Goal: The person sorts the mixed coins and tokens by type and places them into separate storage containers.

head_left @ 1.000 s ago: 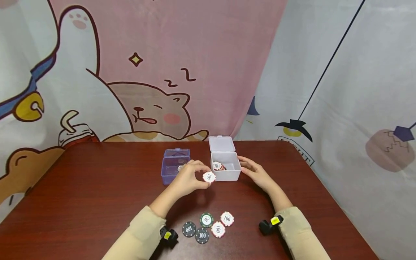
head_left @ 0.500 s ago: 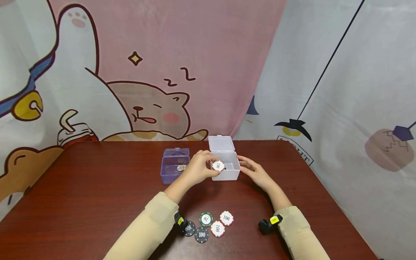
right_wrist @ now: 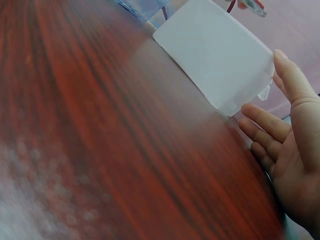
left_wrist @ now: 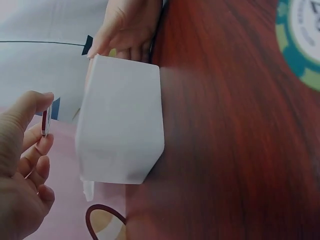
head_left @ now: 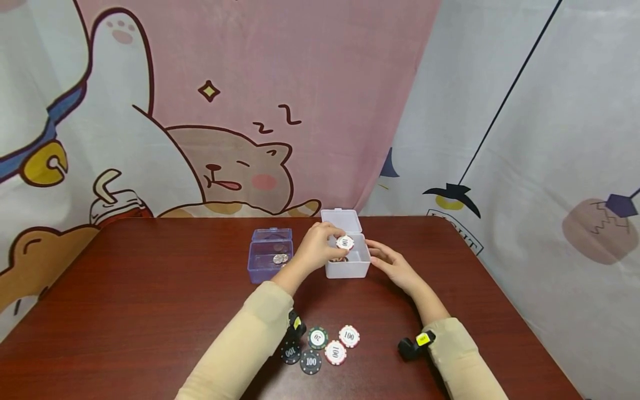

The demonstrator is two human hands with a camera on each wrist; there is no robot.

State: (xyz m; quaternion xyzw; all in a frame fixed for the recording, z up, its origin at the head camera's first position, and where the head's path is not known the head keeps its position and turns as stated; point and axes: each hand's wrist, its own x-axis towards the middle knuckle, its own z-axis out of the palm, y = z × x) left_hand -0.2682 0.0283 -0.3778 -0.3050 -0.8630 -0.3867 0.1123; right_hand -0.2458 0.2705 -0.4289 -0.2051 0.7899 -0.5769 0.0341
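The left hand point(head_left: 318, 248) pinches a red-edged white chip point(head_left: 345, 243) marked 100 between thumb and fingers, over the open white box point(head_left: 348, 270). In the left wrist view that chip point(left_wrist: 46, 121) is seen edge-on in the left hand point(left_wrist: 25, 165), above the box's rim. Other chips lie inside the box at its left, partly hidden by the left hand. The right hand point(head_left: 397, 269) rests against the box's right side with relaxed fingers; the right wrist view shows the right hand's point(right_wrist: 292, 135) thumb tip at the box point(right_wrist: 215, 55).
An open blue box point(head_left: 260, 273) with several coins stands left of the white one. Nearer on the table lie a green chip point(head_left: 317, 338), red-edged white chips point(head_left: 335, 353) and black chips point(head_left: 311, 361), one partly under the left wrist camera. A printed cloth hangs behind.
My left hand has moved right and away from me with the chip, from in front of the white box to over its inside. The right hand stays where it was.
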